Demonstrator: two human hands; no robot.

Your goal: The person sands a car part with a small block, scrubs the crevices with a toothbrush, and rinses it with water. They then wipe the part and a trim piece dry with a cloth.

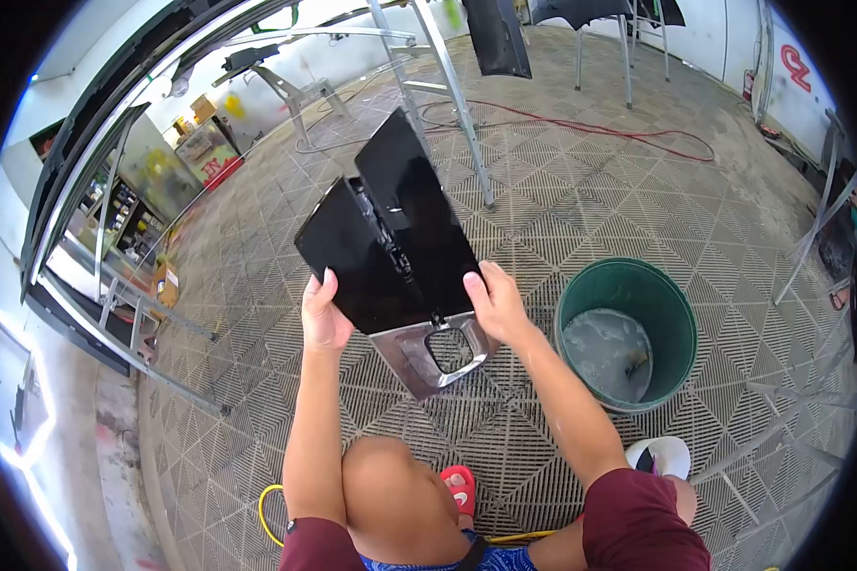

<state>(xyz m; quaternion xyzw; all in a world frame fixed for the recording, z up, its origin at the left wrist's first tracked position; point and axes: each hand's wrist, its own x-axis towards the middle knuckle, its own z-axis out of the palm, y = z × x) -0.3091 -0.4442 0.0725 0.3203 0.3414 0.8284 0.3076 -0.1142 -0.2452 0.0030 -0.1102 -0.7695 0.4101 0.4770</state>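
Between my two hands is a glossy black trim panel, raised above the floor and tilted. A seam with small clips or fittings runs down its middle, splitting it into two flat halves. Its lower end is a silver-grey section with a rounded opening. My left hand grips the lower left edge, thumb on the front face. On the opposite edge, my right hand holds the panel with its thumb over the front. The fingers behind the panel are partly hidden.
A green bucket with cloudy liquid and a small object inside stands to the right. Metal stands and a red hose lie ahead. Grated tiles cover the floor. A yellow hose runs near my feet.
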